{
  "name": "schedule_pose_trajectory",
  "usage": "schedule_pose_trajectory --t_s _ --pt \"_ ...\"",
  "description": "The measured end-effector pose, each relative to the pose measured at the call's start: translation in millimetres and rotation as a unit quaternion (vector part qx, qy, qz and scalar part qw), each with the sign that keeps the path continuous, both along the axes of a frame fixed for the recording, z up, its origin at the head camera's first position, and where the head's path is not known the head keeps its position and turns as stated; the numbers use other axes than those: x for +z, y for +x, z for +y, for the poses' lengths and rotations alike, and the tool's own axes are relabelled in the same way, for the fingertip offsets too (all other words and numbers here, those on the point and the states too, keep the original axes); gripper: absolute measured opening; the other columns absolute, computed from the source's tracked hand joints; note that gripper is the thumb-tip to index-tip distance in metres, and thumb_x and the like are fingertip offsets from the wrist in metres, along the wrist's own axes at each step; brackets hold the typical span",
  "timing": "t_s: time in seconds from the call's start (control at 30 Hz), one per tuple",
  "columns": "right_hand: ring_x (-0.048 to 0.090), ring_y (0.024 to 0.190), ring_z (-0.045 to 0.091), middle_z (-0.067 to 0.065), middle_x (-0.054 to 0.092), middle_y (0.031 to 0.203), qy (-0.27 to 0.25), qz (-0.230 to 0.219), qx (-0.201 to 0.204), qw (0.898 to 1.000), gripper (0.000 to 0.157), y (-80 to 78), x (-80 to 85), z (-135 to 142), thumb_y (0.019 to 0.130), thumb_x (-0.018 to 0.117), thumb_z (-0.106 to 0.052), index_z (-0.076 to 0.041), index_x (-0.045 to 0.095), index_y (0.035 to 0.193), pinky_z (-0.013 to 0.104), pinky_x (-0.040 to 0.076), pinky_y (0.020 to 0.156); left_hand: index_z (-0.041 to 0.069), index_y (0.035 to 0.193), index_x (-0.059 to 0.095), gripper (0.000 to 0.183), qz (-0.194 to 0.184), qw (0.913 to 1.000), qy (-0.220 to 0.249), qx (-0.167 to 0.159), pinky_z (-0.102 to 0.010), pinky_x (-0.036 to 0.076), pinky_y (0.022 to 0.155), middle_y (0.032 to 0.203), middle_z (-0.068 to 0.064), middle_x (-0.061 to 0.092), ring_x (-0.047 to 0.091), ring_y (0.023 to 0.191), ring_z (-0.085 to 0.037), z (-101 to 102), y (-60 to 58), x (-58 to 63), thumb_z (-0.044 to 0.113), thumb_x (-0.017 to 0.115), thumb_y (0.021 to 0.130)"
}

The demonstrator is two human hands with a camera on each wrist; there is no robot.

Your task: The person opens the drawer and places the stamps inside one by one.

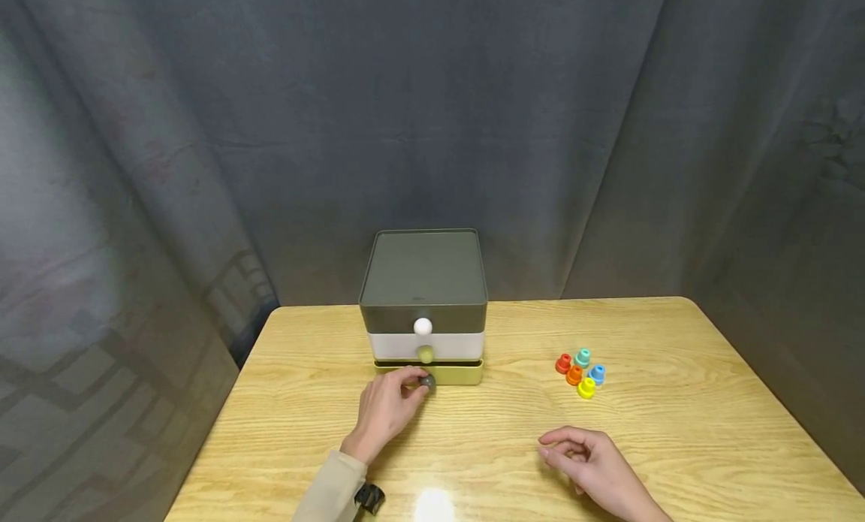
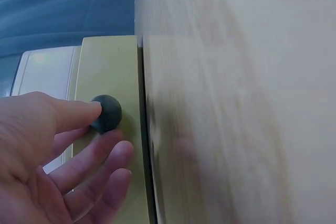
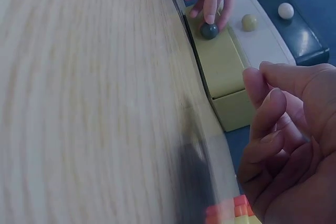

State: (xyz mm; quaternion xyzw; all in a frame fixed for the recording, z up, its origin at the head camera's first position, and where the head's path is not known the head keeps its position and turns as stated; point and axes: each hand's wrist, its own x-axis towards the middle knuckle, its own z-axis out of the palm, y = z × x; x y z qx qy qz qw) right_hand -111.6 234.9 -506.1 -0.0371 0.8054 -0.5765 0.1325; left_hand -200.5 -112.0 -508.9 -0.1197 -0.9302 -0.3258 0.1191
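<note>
A small drawer unit (image 1: pixel 424 270) with a dark grey top, a white middle and a yellow-green bottom drawer (image 1: pixel 459 375) stands on the table. The bottom drawer sticks out slightly, and a dark gap shows above its front. My left hand (image 1: pixel 388 405) pinches that drawer's round dark knob (image 2: pixel 108 113) between thumb and fingers. The upper drawers carry a white knob (image 1: pixel 423 327) and a yellow-green knob (image 1: pixel 425 354). My right hand (image 1: pixel 595 466) is held near the table's front, right of the unit, fingers loosely curled and holding nothing.
Several small stepped plastic pieces sit grouped on the right: a red piece (image 1: pixel 564 364), a teal piece (image 1: pixel 583 358), an orange piece (image 1: pixel 574 375), a blue piece (image 1: pixel 597 375) and a yellow piece (image 1: pixel 586 388). Grey curtains (image 1: pixel 432 116) hang behind and beside the wooden table (image 1: pixel 304 402).
</note>
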Motion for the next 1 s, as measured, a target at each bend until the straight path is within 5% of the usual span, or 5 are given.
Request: schedule_pose_trajectory --t_s 0.37,0.63,1.0 --pt "0.050 0.052 0.001 0.008 0.078 0.091 -0.016 0.006 0.013 1.000 0.033 2.1 0.5 -1 0.101 0.074 -0.015 0.010 0.070 0.121 0.022 0.049 0.047 0.027 0.110 0.082 0.016 -0.030 0.9986 0.044 0.009 -0.027 0.056 0.066 0.105 0.005 0.083 0.074 0.079 -0.009 -2 -12.2 -3.3 0.027 0.083 0.094" --pt "0.050 0.052 0.004 0.010 0.078 0.093 -0.014 -0.015 0.005 1.000 0.034 2.2 -2.7 -1 0.101 0.074 -0.016 0.009 0.070 0.123 0.023 0.048 0.048 0.029 0.113 0.081 0.019 -0.042 0.9980 0.042 0.019 -0.029 0.055 0.066 0.105 0.010 0.083 0.072 0.076 -0.003 -5 -6.9 1.7 0.037 0.079 0.096" --pt "0.050 0.052 0.003 0.010 0.078 0.093 -0.006 -0.011 -0.003 1.000 0.034 3.2 -0.6 1 0.101 0.074 -0.016 0.009 0.070 0.123 0.023 0.048 0.048 0.024 0.114 0.079 0.024 0.072 0.9939 0.069 0.047 -0.023 0.051 0.061 0.097 0.008 0.083 0.070 0.067 -0.001 4 0.1 25.1 0.037 0.082 0.094"
